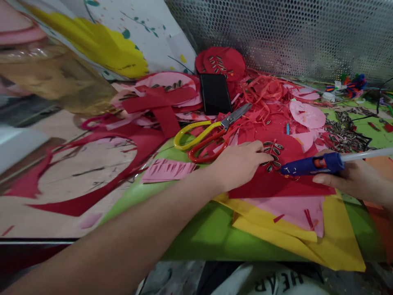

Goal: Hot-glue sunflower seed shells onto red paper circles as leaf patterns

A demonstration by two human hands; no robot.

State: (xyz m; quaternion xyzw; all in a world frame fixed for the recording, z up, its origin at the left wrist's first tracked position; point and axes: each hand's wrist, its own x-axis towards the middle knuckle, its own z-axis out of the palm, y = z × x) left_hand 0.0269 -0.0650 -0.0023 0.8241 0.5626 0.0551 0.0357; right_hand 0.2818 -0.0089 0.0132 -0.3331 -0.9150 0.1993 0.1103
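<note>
Green counter [190,237] below, your right hand [356,180] grips the glue gun [313,164] crosswise, nozzle just right of the seeds [274,152]; your left hand [239,168], nearer, meets their left side, fingers nearly together, any hold unclear.

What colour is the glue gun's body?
Dark blue on the glue gun, seen best in the head view.

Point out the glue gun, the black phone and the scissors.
Glue gun [307,165]: head view, on its blue body.
Black phone [215,94]: head view, mid-screen.
Scissors [227,122]: head view, metal near the pivot.
</note>
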